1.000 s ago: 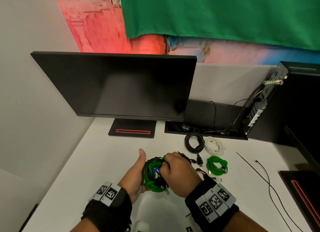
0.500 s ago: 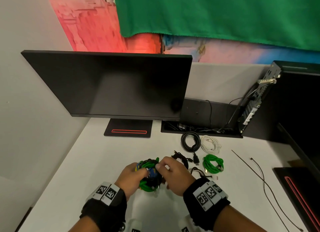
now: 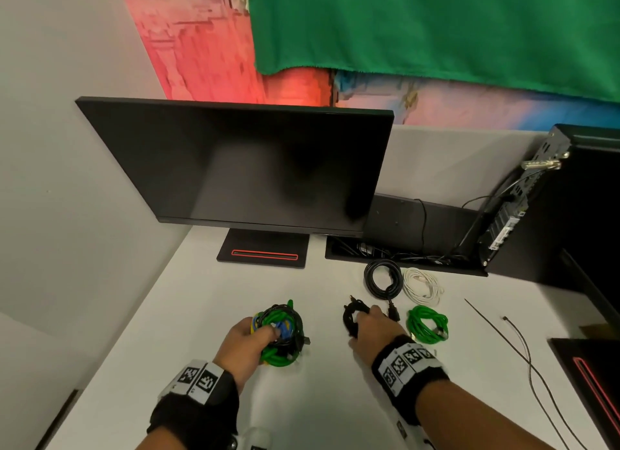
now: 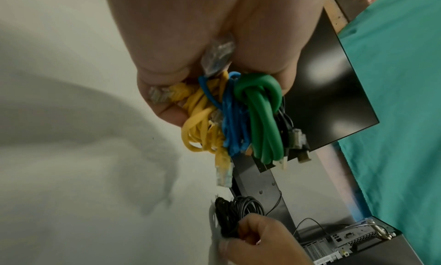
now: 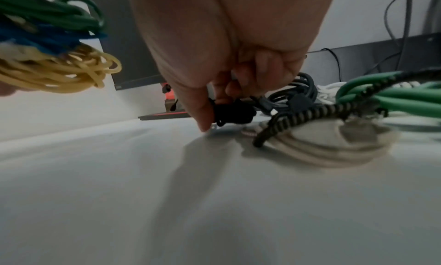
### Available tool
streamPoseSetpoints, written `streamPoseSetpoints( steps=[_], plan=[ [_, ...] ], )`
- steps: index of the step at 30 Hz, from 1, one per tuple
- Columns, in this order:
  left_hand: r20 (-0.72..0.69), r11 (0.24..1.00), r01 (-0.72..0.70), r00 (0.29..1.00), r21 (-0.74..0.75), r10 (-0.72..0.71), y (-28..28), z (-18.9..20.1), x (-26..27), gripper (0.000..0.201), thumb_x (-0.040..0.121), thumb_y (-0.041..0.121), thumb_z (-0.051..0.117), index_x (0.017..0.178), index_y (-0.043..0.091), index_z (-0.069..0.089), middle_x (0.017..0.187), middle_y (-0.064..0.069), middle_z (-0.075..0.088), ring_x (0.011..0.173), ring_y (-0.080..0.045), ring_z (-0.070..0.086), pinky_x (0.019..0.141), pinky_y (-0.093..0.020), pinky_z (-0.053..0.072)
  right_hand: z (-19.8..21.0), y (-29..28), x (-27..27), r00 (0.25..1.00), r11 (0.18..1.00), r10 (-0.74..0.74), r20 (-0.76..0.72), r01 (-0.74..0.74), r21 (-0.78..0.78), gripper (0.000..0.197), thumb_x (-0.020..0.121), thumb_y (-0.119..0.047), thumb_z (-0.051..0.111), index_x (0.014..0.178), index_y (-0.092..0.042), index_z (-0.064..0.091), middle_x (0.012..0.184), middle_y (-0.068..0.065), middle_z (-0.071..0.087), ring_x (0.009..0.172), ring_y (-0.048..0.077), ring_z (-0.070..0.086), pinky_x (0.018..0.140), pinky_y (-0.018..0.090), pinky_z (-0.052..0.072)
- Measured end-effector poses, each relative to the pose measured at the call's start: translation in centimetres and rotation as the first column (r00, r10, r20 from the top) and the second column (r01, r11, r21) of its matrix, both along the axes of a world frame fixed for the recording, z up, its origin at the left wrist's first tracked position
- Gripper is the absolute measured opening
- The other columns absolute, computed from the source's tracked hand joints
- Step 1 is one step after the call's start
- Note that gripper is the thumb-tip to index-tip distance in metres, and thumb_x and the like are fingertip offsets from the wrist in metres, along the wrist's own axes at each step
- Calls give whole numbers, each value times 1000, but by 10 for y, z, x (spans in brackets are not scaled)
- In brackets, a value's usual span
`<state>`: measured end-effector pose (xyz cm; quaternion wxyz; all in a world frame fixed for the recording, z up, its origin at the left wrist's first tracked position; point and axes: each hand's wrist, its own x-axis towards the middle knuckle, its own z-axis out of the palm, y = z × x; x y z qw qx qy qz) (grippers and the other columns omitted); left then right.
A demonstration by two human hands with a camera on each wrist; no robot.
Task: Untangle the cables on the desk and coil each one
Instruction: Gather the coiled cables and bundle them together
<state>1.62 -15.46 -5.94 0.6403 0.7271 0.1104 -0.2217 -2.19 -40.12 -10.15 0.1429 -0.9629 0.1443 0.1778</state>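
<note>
- Half a second ago both hands met on the tangle in front of the person; now the right hand has left it and gone out to the right, and the view has drifted a little so the monitor sits further right.
- The left hand holds the tangled bundle alone, just above the white counter, fingers and thumb curled tight round it. The wrist view shows yellow, blue, green and black strands bunched in that grip, with clear plugs hanging below.
- The right hand reaches low over the counter, palm down, its fingers curled on a small black cable coil which lies on the surface; thumb tip points down to the counter beside it.
- Coiled cables rest to the right of that hand: a black one, a white one just beside it, and a green one nearer the person.
- Close under the right wrist lie a pale flat coil and a black-and-tan braided cable crossing over it.
- Two thin dark ties lie loose further right.
</note>
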Motion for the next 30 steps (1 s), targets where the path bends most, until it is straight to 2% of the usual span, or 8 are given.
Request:
streamPoseSetpoints(
  steps=[5,8,12,15,19,22,24,30],
  plan=[
    [33,998,0,999,-65,2,8,8,2,20,74,9,72,93,6,68,80,-10,76,73,-20,73,59,-28,55,12,3,2,983,1000,-15,185,12,15,29,91,-36,49,110,-16,59,111,3,49,102,24,57,87,36,48],
    [48,996,20,999,-85,-16,12,7,4,35,62,19,69,95,6,67,82,-10,76,75,-21,73,62,-27,55,37,-2,-5,901,961,-121,417,2,275,18,97,-32,50,83,-22,55,92,-2,51,85,18,55,72,27,43],
    [82,997,67,995,-38,-64,8,1,5,42,59,22,71,96,5,66,83,-10,76,78,-22,73,62,-26,55,85,19,-25,859,533,-414,301,-40,845,27,90,-44,45,79,-28,63,78,-7,65,67,6,56,64,21,44],
    [142,985,160,976,59,-167,-1,2,4,39,61,23,69,95,5,67,85,-13,74,81,-26,71,73,-41,58,103,50,-32,930,378,-271,249,-135,916,31,91,-50,43,75,-33,64,68,-10,60,58,9,54,58,24,44],
    [226,962,248,936,118,-269,-8,13,0,26,72,28,65,93,12,67,87,-11,73,87,-27,70,81,-44,58,106,65,-24,912,704,-59,405,-250,664,30,99,-46,47,70,-40,53,65,-19,60,62,-4,54,59,11,36],
    [175,972,235,957,3,-232,-8,23,-2,17,80,23,63,91,12,69,80,-10,73,74,-19,71,63,-29,57,105,67,-21,868,883,43,495,-264,388,30,100,-51,41,76,-34,41,75,-14,47,71,3,48,62,15,32],
    [112,961,247,966,-128,-233,-7,29,-5,19,80,21,65,96,12,70,81,-9,73,70,-15,71,61,-26,55,105,70,-19,854,903,62,516,-269,336,31,99,-53,40,82,-28,43,87,-10,44,76,8,46,64,15,32],
    [-172,803,91,957,-589,-235,6,36,-3,58,82,34,48,132,5,58,136,-25,54,122,-42,53,106,-57,39,114,71,-5,833,900,-1,553,-240,364,32,99,-48,47,79,-23,45,96,-6,43,77,12,50,70,18,38]
  ],
)
